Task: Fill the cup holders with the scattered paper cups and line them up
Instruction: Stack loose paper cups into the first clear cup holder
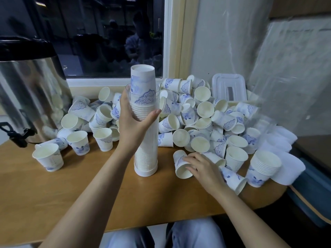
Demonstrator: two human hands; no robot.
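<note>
White cup [179, 163] lies tipped, mouth toward me, just right of the holder [146, 154]; right fingers [192, 158] grasp it, left fingers [151, 114] grip the holder.

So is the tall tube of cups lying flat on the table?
No, the cup holder stands upright on the table, and the left hand grips it near its top.
</note>
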